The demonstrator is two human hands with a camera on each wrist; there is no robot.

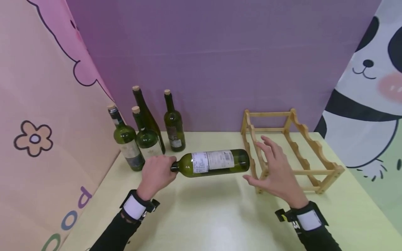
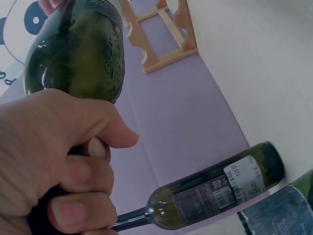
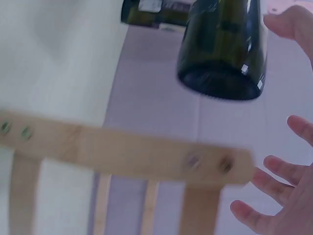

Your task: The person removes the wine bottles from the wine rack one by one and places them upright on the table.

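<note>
A green wine bottle (image 1: 216, 162) with white labels lies level in the air above the table. My left hand (image 1: 157, 174) grips it by the neck, and the left wrist view shows the fingers curled round that neck under the bottle's shoulder (image 2: 73, 54). Its base points right, toward my right hand (image 1: 274, 170), which is spread with thumb and fingers apart. In the right wrist view the bottle's base (image 3: 222, 81) stands near the thumb; I cannot tell whether they touch. Just behind my right hand stands the wooden wine rack (image 1: 314, 171).
At the back left stand several corked green bottles: one beside the side wall (image 1: 128, 146), a short one (image 1: 147, 139), a tall slim one (image 1: 147, 111) and one apart (image 1: 174, 130). A purple backdrop (image 1: 213, 69) rises behind the pale table (image 1: 207, 223).
</note>
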